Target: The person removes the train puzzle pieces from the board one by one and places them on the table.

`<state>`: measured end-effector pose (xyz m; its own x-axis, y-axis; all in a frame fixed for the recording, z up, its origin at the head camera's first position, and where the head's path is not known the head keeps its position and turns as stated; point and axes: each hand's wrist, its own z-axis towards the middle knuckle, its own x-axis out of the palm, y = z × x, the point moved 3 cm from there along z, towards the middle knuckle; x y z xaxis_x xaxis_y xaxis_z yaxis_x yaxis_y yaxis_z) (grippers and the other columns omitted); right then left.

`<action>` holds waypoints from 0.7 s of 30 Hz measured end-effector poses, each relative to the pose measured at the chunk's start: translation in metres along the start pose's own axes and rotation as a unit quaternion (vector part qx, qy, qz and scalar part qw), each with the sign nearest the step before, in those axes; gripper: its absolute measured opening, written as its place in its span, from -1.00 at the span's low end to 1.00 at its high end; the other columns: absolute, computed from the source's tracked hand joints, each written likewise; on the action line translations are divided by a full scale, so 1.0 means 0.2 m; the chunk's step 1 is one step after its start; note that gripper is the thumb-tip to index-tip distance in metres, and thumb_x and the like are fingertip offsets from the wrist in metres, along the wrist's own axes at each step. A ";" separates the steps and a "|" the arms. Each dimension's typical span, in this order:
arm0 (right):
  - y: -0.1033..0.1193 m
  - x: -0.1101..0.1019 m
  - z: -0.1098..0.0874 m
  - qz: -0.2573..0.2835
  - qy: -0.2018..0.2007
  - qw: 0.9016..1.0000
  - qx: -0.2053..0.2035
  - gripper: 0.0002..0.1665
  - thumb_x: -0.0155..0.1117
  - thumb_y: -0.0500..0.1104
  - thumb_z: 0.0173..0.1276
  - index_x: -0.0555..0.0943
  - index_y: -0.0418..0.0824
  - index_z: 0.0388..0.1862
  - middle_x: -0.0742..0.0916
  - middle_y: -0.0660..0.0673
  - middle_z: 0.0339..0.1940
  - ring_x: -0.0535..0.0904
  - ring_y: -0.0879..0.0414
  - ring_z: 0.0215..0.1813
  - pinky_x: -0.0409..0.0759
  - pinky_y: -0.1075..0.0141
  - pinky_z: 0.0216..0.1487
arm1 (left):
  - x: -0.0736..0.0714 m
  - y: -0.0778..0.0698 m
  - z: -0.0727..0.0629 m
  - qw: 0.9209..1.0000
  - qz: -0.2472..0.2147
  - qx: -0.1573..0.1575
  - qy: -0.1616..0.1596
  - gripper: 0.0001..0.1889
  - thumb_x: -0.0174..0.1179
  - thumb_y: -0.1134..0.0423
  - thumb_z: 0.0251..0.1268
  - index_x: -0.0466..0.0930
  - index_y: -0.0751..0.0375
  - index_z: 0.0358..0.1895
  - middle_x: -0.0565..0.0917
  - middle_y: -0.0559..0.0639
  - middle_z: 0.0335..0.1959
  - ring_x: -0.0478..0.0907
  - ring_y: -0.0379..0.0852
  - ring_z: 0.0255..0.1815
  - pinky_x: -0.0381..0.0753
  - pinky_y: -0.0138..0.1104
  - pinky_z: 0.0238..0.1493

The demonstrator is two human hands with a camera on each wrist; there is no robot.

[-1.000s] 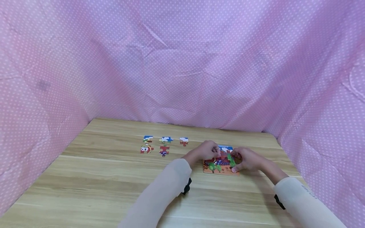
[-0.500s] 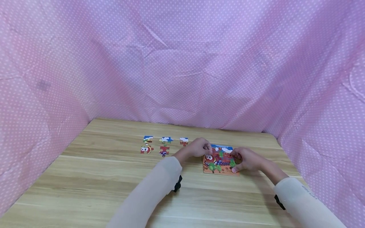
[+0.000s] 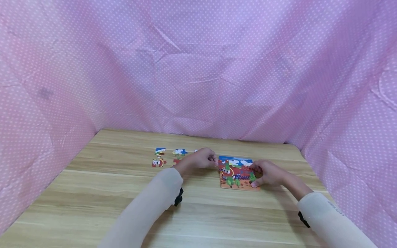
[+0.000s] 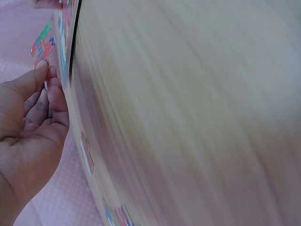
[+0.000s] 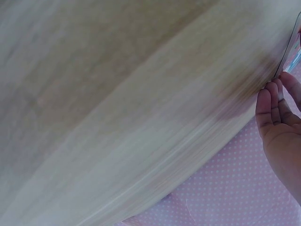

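My left hand (image 3: 201,158) pinches a jigsaw piece (image 4: 43,51) between thumb and fingers, a red one with green and blue parts. It hovers just above the left side of the picture puzzle (image 3: 237,184), which has a blue sky, a red caterpillar-like figure and orange ground. Holding the puzzle's right edge is my right hand (image 3: 270,173), its thumb near the lower corner and its fingers higher up. In the right wrist view the fingertips (image 5: 277,84) meet the board's edge. Part of the puzzle's right side is hidden by that hand.
Several loose jigsaw pieces lie left of my left hand, among them a caterpillar-face piece (image 3: 157,162) and sky pieces (image 3: 160,151). The left forearm partly covers some. A pink dotted cloth (image 3: 198,86) hangs behind and beside the wooden table (image 3: 77,193).
My left hand has moved left across the puzzle, carrying the jigsaw piece from its middle toward its left edge. The right hand has stayed at the right edge.
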<state>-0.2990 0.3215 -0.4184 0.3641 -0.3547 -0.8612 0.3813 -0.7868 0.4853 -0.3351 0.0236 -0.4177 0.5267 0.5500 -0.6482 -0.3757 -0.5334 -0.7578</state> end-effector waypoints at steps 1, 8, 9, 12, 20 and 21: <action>0.00 0.00 0.00 0.000 0.001 1.000 0.002 -0.16 0.66 0.13 0.06 0.60 -0.34 0.18 0.61 -0.04 -0.22 0.46 0.07 -0.16 0.47 0.18 -0.12 | -0.01 0.01 -0.01 1.000 0.002 0.001 0.001 -0.84 0.22 0.30 0.51 0.69 0.09 -0.31 0.64 -0.12 -0.36 0.47 -0.21 -0.35 0.48 -0.39 -0.28; 0.01 0.00 0.00 -0.006 0.000 1.000 0.002 -0.18 0.66 0.12 0.07 0.61 -0.33 0.18 0.60 -0.05 -0.24 0.45 0.06 -0.17 0.43 0.21 -0.16 | -0.09 0.07 -0.09 1.000 0.010 -0.006 -0.004 -0.85 0.22 0.32 0.50 0.70 0.13 -0.30 0.66 -0.12 -0.34 0.48 -0.22 -0.34 0.51 -0.37 -0.26; 0.00 0.00 0.00 -0.008 -0.001 1.000 0.002 -0.17 0.66 0.13 0.06 0.61 -0.32 0.18 0.60 -0.04 -0.24 0.45 0.07 -0.17 0.44 0.22 -0.15 | -0.10 0.08 -0.10 1.000 0.012 -0.009 -0.005 -0.85 0.22 0.31 0.50 0.70 0.12 -0.31 0.67 -0.12 -0.34 0.49 -0.21 -0.33 0.52 -0.36 -0.24; -0.01 0.01 0.00 -0.007 -0.002 1.000 -0.001 -0.17 0.66 0.15 0.05 0.61 -0.32 0.17 0.61 -0.03 -0.24 0.46 0.07 -0.17 0.45 0.22 -0.15 | -0.14 0.11 -0.12 1.000 0.021 -0.016 -0.005 -0.85 0.22 0.31 0.50 0.69 0.10 -0.31 0.67 -0.12 -0.33 0.51 -0.20 -0.30 0.53 -0.33 -0.17; -0.02 0.01 0.00 -0.006 -0.002 1.000 0.003 -0.17 0.66 0.15 0.05 0.61 -0.30 0.18 0.61 -0.03 -0.23 0.47 0.06 -0.16 0.46 0.19 -0.13 | -0.20 0.19 -0.19 0.999 0.024 -0.031 -0.002 -0.85 0.22 0.38 0.48 0.69 0.14 -0.32 0.65 -0.09 -0.37 0.47 -0.20 -0.38 0.50 -0.37 -0.30; -0.02 0.01 0.00 -0.004 -0.002 1.000 0.006 -0.17 0.67 0.15 0.04 0.61 -0.29 0.18 0.61 -0.02 -0.23 0.47 0.07 -0.15 0.46 0.19 -0.13 | -0.21 0.19 -0.20 0.999 0.025 -0.035 -0.001 -0.84 0.22 0.38 0.48 0.68 0.14 -0.33 0.65 -0.09 -0.38 0.45 -0.21 -0.40 0.48 -0.38 -0.32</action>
<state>-0.2994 0.3236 -0.4217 0.3570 -0.3507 -0.8658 0.3739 -0.7957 0.4765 -0.3407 -0.0465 -0.4168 0.5067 0.5222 -0.6860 -0.3481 -0.6040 -0.7169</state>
